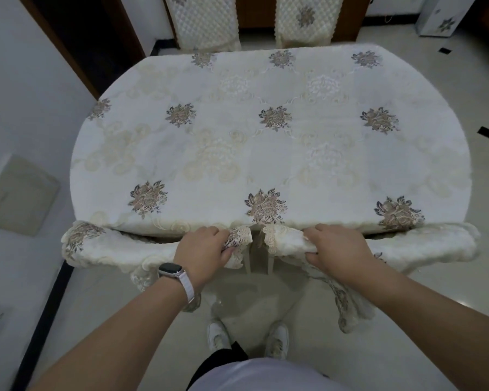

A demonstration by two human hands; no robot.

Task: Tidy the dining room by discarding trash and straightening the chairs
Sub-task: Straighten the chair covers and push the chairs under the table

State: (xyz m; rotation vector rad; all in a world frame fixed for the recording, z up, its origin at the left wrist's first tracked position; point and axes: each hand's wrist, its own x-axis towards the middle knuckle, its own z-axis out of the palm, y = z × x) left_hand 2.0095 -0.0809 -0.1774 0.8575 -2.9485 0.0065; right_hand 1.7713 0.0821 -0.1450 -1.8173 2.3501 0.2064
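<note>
1. Fingers (pixel 213 232) of the left hand (pixel 205 246) curl round the left chair (pixel 110 245); right hand (pixel 338 246) grips the right chair (pixel 424 245).
2. Table (pixel 266 153), cloth-covered, on pale floor (pixel 407 320) by a white wall (pixel 26 94).
3. Four chairs: these two at the near edge, two far chairs (pixel 206 21) opposite.
4. One watch (pixel 171 270).

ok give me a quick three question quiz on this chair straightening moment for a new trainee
1. True or false: the left grip holds the left near chair by its covered top, and the right grip holds the right near chair the same way.
2. How many far chairs show beyond the table? A none, B two, C four.
3. Fill in: the watch sits on the ___ wrist.
Key: 1 true; 2 B; 3 left.
</note>
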